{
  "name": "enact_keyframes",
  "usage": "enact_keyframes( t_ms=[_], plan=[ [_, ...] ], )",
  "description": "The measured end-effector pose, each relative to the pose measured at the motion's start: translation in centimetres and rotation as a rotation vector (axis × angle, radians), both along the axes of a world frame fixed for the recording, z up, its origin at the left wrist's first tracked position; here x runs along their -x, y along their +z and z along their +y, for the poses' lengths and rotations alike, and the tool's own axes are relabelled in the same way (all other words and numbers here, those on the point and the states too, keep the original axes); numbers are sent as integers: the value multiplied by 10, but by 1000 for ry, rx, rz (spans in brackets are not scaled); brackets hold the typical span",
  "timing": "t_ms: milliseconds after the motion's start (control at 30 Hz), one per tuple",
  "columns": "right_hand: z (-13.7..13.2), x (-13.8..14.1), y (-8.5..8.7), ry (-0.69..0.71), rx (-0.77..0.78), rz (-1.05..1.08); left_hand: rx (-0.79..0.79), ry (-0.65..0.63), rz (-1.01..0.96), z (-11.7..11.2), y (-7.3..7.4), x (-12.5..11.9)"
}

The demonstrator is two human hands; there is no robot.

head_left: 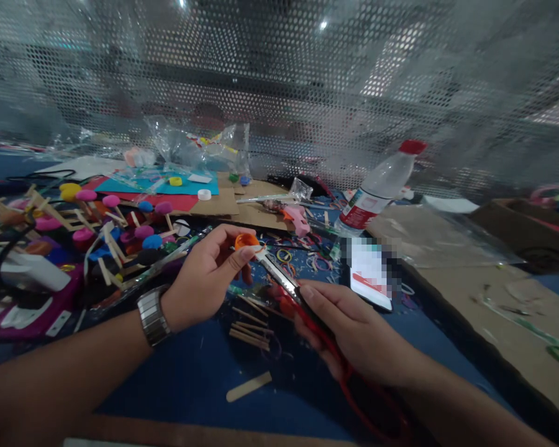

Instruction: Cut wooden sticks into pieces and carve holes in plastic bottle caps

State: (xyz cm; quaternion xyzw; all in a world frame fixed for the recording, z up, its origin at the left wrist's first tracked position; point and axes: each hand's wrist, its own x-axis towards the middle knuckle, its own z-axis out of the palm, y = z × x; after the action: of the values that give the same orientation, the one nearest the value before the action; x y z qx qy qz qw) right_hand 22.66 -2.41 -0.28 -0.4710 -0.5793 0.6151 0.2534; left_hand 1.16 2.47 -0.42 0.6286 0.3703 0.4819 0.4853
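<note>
An orange bottle cap (246,241) is pinched between the thumb and fingers of my left hand (217,266), its open side partly toward me. My right hand (333,316) is wrapped round red-handled scissors (279,276), gripping them near the pivot. Their metal blades look closed together and point up and left, with the tip at the cap's edge; whether it is inside the cap I cannot tell. The large handle loops hang below my right hand, toward the bottom right. Under my hands lie several thin wooden strips (249,335) and one rounded craft stick (248,387).
A water bottle (370,192) with a red cap tilts behind a lit phone (370,276). Wooden sticks with colourful round pieces (144,233) heap up at left, beside a purple and white tool (32,298). Cardboard (261,211) and coloured sheets lie behind; a box (531,230) stands right.
</note>
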Motion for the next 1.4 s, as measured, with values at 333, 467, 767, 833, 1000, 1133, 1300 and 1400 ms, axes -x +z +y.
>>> enact_keyframes(
  t_ms=[333, 467, 767, 833, 1000, 1133, 1300, 1400],
  plan=[
    [-1, 1, -3, 15, 3, 2, -37, 29, 1, 1, -2, 0],
    [-1, 3, -3, 23, 5, 5, -28, 30, 23, -2, -5, 0],
    [1, -1, -3, 1, 11, 30, 15, 5, 4, -7, -2, -3],
    [4, -2, -3, -17, 10, 42, 14, -12, 7, -8, 0, -2],
    [5, -4, -1, -47, 24, 47, 31, -48, -10, -6, 2, 0],
    [4, -4, 1, -40, 40, 52, 46, -41, -60, -3, 1, 0],
    [2, -2, 2, -23, 67, 44, 51, -24, -63, -1, 2, 1],
    [0, -3, 0, -11, 62, 41, 57, -33, -22, -3, 2, 0]
  ],
)
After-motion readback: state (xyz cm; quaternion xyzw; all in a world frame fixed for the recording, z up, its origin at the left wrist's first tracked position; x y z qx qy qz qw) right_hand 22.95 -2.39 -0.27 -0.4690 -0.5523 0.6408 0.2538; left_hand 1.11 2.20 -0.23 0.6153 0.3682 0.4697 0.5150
